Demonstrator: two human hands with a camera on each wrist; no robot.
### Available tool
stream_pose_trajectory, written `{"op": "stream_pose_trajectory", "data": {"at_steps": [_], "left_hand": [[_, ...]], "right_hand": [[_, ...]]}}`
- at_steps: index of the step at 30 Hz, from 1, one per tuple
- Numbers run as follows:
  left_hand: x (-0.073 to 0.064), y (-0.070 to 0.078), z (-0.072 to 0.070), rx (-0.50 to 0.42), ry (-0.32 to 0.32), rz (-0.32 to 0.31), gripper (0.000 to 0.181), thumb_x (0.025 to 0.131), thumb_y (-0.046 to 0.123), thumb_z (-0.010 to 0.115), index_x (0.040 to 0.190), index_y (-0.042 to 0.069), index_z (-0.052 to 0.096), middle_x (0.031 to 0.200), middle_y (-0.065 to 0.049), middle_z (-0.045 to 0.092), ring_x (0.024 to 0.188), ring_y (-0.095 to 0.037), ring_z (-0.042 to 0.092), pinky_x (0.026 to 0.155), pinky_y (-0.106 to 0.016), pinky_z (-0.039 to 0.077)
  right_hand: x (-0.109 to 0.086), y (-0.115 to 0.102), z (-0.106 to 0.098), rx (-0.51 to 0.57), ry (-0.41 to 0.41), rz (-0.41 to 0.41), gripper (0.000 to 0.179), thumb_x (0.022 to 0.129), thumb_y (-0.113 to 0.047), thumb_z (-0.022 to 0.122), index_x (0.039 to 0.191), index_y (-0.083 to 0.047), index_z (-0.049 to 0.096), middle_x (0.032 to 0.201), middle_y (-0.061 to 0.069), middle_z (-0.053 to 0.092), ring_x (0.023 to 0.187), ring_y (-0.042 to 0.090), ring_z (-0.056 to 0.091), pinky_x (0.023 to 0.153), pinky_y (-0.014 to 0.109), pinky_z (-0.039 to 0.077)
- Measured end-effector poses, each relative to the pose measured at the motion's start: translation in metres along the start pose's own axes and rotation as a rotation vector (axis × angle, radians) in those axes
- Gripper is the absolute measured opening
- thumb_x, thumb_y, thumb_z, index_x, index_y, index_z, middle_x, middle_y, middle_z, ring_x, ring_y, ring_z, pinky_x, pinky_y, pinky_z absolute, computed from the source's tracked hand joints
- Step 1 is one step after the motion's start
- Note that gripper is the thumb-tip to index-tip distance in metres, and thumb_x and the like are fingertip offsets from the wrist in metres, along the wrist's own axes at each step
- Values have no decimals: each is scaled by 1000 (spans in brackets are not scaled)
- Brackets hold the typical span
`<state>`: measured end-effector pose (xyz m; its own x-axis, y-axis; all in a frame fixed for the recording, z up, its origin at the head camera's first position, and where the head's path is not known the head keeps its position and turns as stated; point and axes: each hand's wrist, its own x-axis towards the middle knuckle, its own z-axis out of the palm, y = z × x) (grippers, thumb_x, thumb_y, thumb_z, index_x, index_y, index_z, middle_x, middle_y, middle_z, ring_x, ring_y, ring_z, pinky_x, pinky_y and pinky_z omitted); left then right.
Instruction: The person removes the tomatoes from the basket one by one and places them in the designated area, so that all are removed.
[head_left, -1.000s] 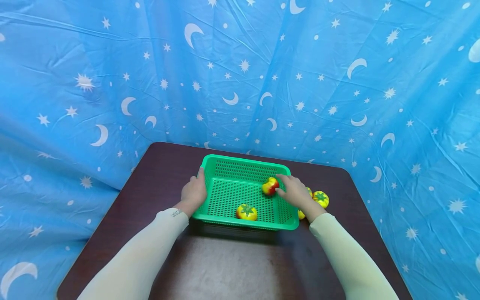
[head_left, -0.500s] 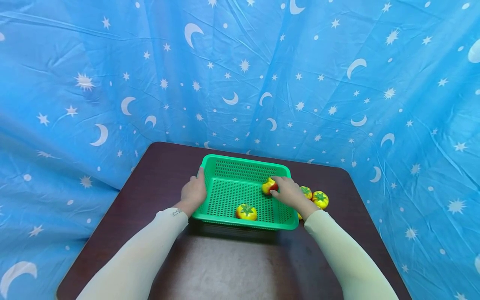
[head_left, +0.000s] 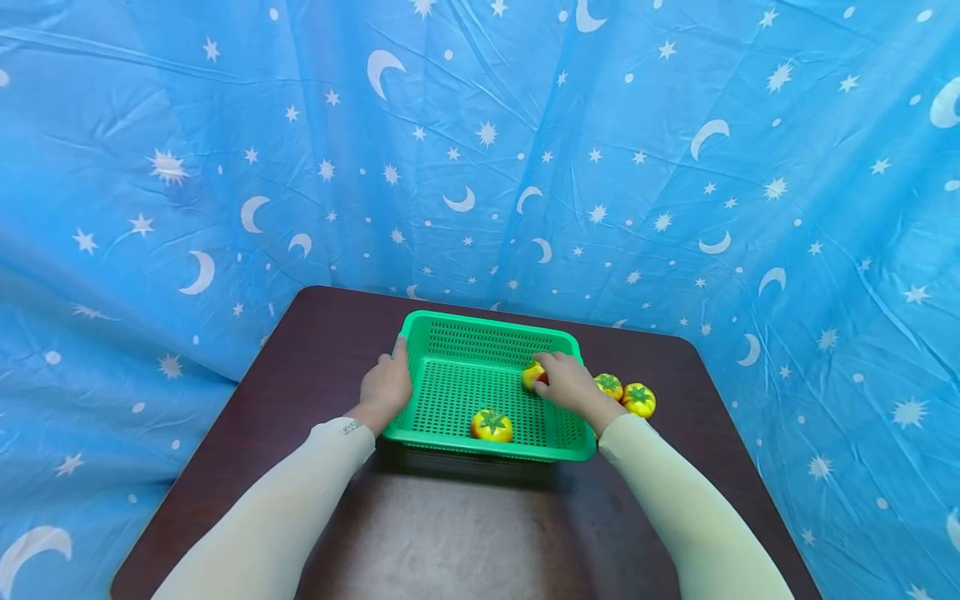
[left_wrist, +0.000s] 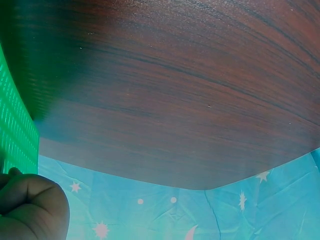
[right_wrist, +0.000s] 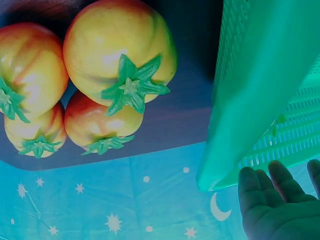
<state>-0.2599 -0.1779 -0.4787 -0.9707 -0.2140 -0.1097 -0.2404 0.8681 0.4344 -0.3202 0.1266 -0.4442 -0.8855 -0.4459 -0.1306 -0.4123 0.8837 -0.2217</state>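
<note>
A green plastic basket [head_left: 487, 454] with slotted walls lies on the table. My left hand [head_left: 386, 383] grips its left rim; in the left wrist view that hand [left_wrist: 35, 207] is partly cut off beside the basket wall [left_wrist: 19, 130]. My right hand [head_left: 567, 383] reaches over the right rim, thumb and fingers round a yellow-and-red tomato [head_left: 530, 377] inside the basket. The hand covers part of that tomato. Another tomato [head_left: 491, 426], its green star-shaped leaf up, sits near the basket's front wall. In the right wrist view, the right-hand fingers [right_wrist: 280, 182] show beyond the basket rim [right_wrist: 240, 130].
Several more tomatoes [right_wrist: 120, 50] are clustered on the table right of the basket, partly hidden by the right forearm in the head view. The dark brown table [head_left: 450, 533] has rounded corners. A blue curtain [head_left: 480, 167] with white moons and stars hangs behind and at the sides.
My right hand has moved left and its fingers have come round the tomato in the basket. More of the tomatoes outside show now. The left hand and basket stay in place.
</note>
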Motion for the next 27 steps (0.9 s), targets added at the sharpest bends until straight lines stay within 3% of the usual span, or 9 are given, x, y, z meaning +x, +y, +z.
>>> {"op": "stream_pose_trajectory", "data": {"at_steps": [27], "left_hand": [[3, -1, 3, 0, -5, -1, 66, 105, 6, 38, 163, 11, 7, 128, -28, 54, 85, -31, 61, 70, -45, 51]], "right_hand": [[11, -7, 13, 4, -78, 73, 56, 99, -25, 64, 150, -12, 45, 148, 19, 47, 133, 38, 47, 108, 53, 44]]}}
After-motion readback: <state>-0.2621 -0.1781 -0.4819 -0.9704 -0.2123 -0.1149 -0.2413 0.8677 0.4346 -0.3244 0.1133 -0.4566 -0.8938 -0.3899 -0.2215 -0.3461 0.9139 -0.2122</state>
